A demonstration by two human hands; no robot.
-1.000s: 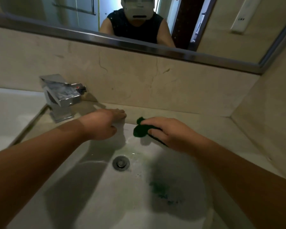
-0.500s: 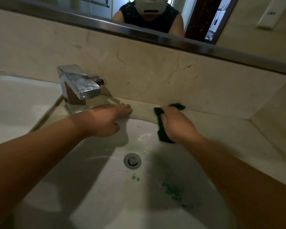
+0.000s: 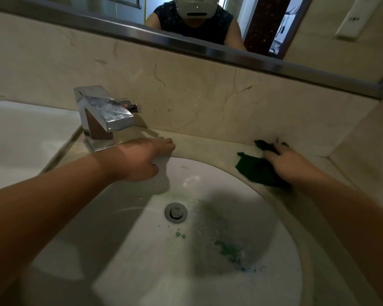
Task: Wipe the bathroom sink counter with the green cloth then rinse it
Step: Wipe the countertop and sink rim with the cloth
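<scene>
Since half a second ago, when it sat bunched at the back rim of the basin near 12 o'clock from the drain, the green cloth (image 3: 255, 171) has been swept to about 2 o'clock, out onto the beige counter (image 3: 208, 145) near the back right corner where the walls meet. That suggests a wiping stroke along the back ledge is under way; the right-hand stretch of the counter is being covered, and the rinse has yet to begin. The cloth is dark green, limp and flattened on the stone. One ragged flap trails toward the basin edge and another bit pokes out past the fingertips, toward the wall. The right hand (image 3: 283, 162) lies on top of it, fingers stretched forward and pressing down, not bunched round it, though blur softens them. At about 11 o'clock the left hand (image 3: 142, 157) rests on the counter edge with fingers straight and together and nothing held, much as before. Just beyond it stands the square chrome faucet (image 3: 104, 115), not visibly running. Inside the white sink (image 3: 128, 261), green flecks (image 3: 230, 252) lie at about 4 o'clock from the drain (image 3: 175, 212).
</scene>
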